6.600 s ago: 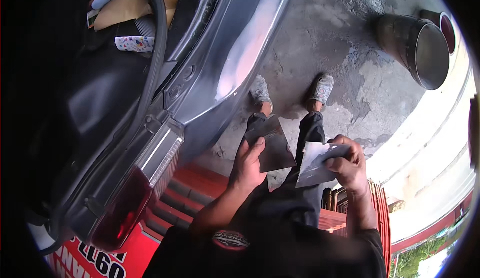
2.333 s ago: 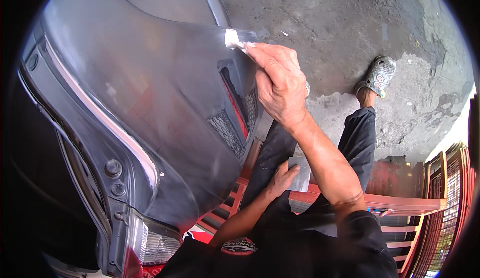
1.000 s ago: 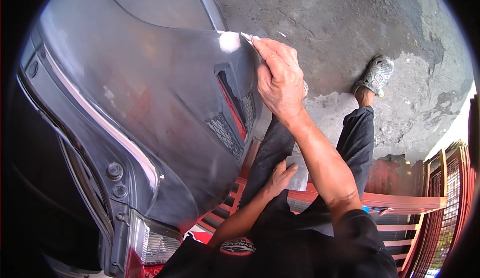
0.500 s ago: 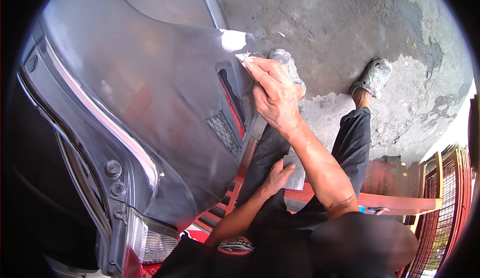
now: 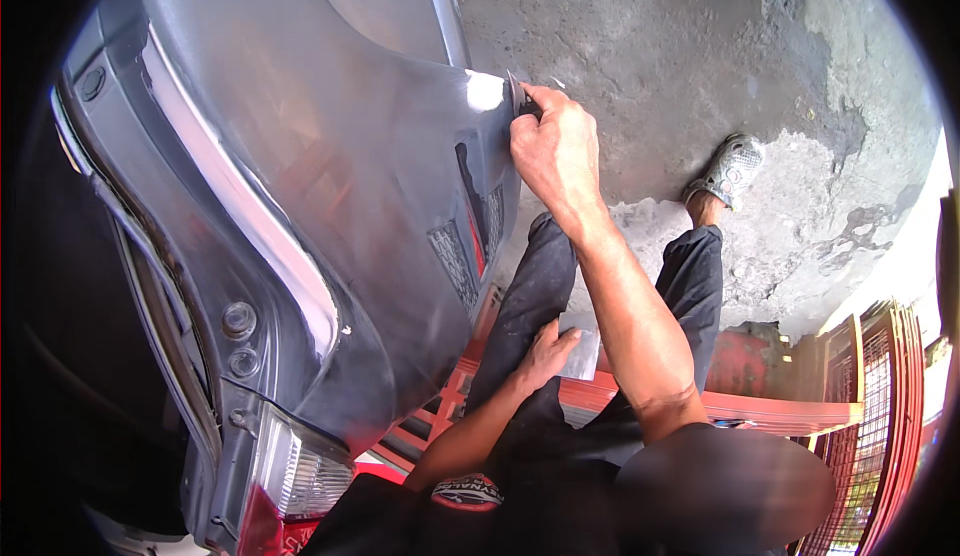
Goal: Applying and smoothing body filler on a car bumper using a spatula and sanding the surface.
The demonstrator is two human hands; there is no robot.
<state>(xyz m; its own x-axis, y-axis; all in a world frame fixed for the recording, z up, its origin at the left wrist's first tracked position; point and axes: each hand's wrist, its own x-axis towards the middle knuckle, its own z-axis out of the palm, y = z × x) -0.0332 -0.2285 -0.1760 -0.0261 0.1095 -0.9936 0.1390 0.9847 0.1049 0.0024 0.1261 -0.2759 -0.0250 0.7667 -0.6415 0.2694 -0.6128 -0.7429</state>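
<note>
My right hand (image 5: 557, 148) is closed on a thin putty spreader (image 5: 515, 91). The spreader stands at the outer edge of a dull grey car bumper (image 5: 370, 186), just right of a bright white filler patch (image 5: 485, 92). My fingers partly hide the tool. Lower down, near my lap, my left hand (image 5: 545, 356) is closed on a flat greyish plate (image 5: 582, 352), its thumb lying on top. Whether the plate bears any filler cannot be made out.
A long pale filler strip (image 5: 245, 206) runs along the bumper's upper edge, above a tail light (image 5: 300, 476). A red slatted bench (image 5: 750, 410) is beneath me. Rough concrete floor (image 5: 640, 46) lies at right, with my shoe (image 5: 733, 168) on it. A metal grille (image 5: 870, 426) stands lower right.
My right hand and the spreader have gone from the lower edge of the white patch to the bumper's outer edge. The view has shifted slightly. My left hand keeps the plate near my lap.
</note>
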